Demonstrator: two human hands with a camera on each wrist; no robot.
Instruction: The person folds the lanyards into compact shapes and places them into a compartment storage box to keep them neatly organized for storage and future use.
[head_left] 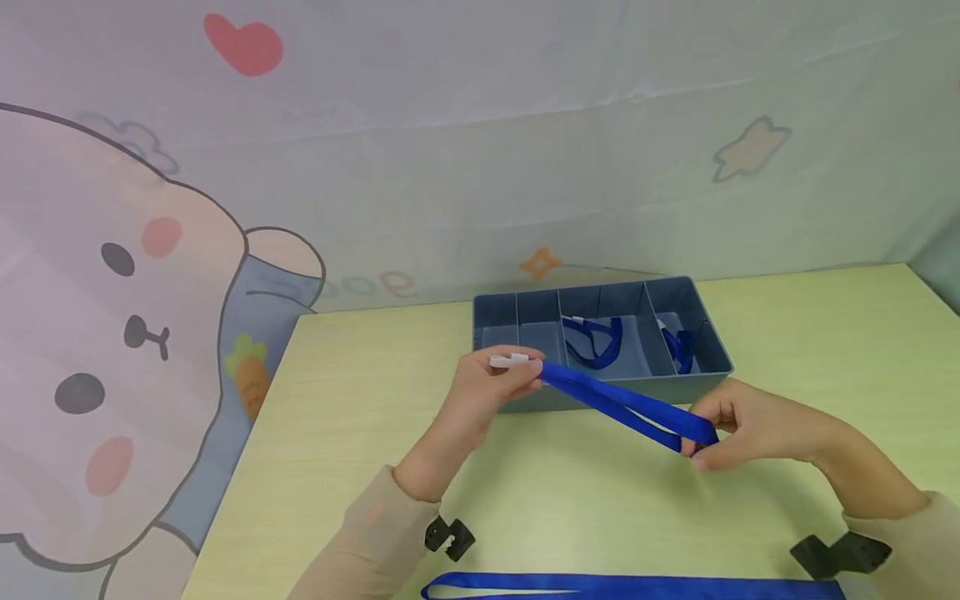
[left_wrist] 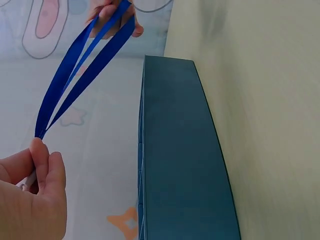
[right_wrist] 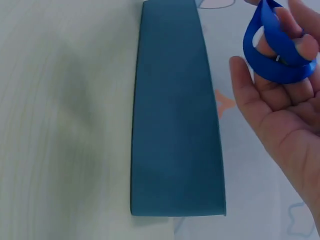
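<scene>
A folded blue lanyard [head_left: 600, 393] stretches between both hands in front of the compartment box [head_left: 615, 392]. My left hand [head_left: 491, 387] pinches it just beside its white clip [head_left: 510, 361], with thumb and fingertips together. At the other end, my right hand [head_left: 757, 425] holds the looped band, some fingers inside the loop. The right wrist view shows the blue band [right_wrist: 280, 75] curving round those fingers. In the left wrist view the straps [left_wrist: 62, 90] spread apart between the hands. Another blue lanyard [head_left: 637, 586] lies along the table's front edge, partly cut off.
The blue-grey box stands at the back of the table [head_left: 360, 400] near the printed cloth [head_left: 465, 150]. Inside it, a coiled blue lanyard [head_left: 600, 354] lies in the wide compartment and another blue lanyard [head_left: 681, 346] in the rightmost one.
</scene>
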